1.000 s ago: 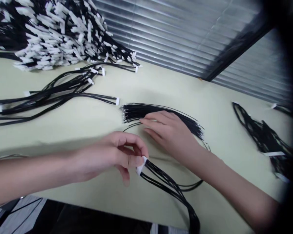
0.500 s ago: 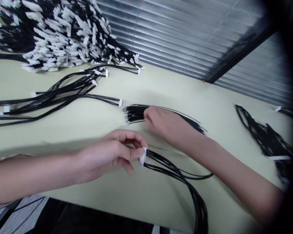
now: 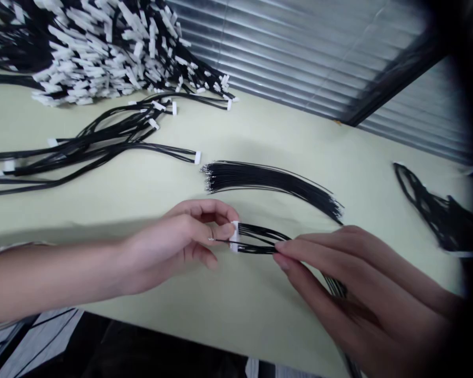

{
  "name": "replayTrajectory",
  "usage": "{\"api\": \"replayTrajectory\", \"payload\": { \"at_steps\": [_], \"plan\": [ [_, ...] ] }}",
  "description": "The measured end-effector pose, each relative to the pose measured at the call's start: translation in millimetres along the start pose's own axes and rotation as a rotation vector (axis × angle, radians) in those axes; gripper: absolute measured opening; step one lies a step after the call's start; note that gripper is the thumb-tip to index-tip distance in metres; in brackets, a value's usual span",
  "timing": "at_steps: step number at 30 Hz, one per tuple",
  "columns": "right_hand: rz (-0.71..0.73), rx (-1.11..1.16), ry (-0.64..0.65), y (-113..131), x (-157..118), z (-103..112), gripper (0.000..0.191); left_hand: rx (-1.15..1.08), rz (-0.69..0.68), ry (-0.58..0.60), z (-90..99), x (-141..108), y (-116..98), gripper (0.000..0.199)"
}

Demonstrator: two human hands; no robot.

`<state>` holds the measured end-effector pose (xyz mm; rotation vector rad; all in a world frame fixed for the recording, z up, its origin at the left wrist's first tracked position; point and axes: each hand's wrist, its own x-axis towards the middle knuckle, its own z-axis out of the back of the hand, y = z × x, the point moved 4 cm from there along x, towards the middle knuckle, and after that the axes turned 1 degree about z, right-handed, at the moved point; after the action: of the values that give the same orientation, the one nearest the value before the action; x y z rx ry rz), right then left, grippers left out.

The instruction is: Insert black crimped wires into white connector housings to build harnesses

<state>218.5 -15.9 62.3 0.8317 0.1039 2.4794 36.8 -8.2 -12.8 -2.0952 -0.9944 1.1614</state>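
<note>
My left hand (image 3: 197, 233) pinches a white connector (image 3: 235, 237) between thumb and fingers, above the front part of the table. Several black wires (image 3: 260, 231) run out of the connector to the right, under my right hand (image 3: 339, 283). My right thumb and forefinger are closed on a thin black wire (image 3: 224, 242), whose metal-tipped end reaches left past the connector, in front of my left thumb. Behind both hands lies a bundle of loose black wires (image 3: 268, 177) with bare metal terminals at each end.
Finished-looking cables with white connectors (image 3: 114, 139) lie at the left. Behind them rises a big heap of black cables with white plugs (image 3: 98, 58). More black cables (image 3: 433, 210) lie at the right. Window blinds (image 3: 284, 52) border the table's (image 3: 236, 304) back edge.
My right hand has left the loose wire bundle and come down towards me, bringing one wire beside the connector. My left hand still grips the connector, which has risen slightly in view.
</note>
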Motion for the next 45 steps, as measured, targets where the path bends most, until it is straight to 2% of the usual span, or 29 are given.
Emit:
{"api": "replayTrajectory", "payload": {
  "at_steps": [4, 7, 11, 14, 21, 27, 31, 35, 39, 42, 45],
  "plan": [
    [-0.108, 0.01, -0.119, -5.4, -2.5, 0.0, 0.01, 0.007, 0.012, -0.017, -1.2, -1.1, -0.7, 0.008],
    [-0.188, 0.004, -0.15, -8.8, -6.5, -0.9, 0.011, 0.015, 0.013, -0.018, -1.6, -1.0, -1.1, 0.008],
    [-0.18, -0.044, -0.174, -10.3, -9.2, -0.2, 0.015, 0.018, 0.021, -0.021, -0.9, -0.6, -1.2, 0.008],
    [-0.121, -0.069, -0.159, -8.2, -8.2, -1.0, 0.016, 0.02, 0.026, -0.019, -0.9, -0.8, -1.8, 0.007],
    [-0.149, -0.097, -0.159, -9.0, -7.0, 2.6, 0.017, 0.018, 0.032, -0.026, -1.3, -2.7, -1.7, 0.008],
    [0.06, -0.18, 0.031, -13.0, -12.2, 3.4, 0.018, 0.019, 0.028, -0.017, -1.7, -1.9, -1.3, 0.007],
    [0.048, -0.24, -0.073, -11.9, -13.4, 7.4, 0.005, 0.024, 0.033, -0.023, -1.3, 0.1, -1.7, 0.007],
    [0.123, -0.229, -0.036, -10.8, -10.8, 7.6, 0.01, 0.019, 0.031, -0.02, -1.8, -1.2, -2.1, 0.008],
    [0.063, -0.244, -0.057, -9.3, -9.2, 7.0, 0.004, 0.008, 0.037, -0.022, -2.5, -3.7, -1.8, 0.008],
    [-0.049, -0.263, -0.114, -9.6, -10.5, 8.6, 0.01, 0.003, 0.041, -0.028, -2.4, -3.7, -1.3, 0.009],
    [-0.003, -0.208, 0.015, -13.2, -13.2, 6.7, 0.008, 0.011, 0.036, -0.026, -2.0, -2.9, -1.0, 0.008]
  ]
}}
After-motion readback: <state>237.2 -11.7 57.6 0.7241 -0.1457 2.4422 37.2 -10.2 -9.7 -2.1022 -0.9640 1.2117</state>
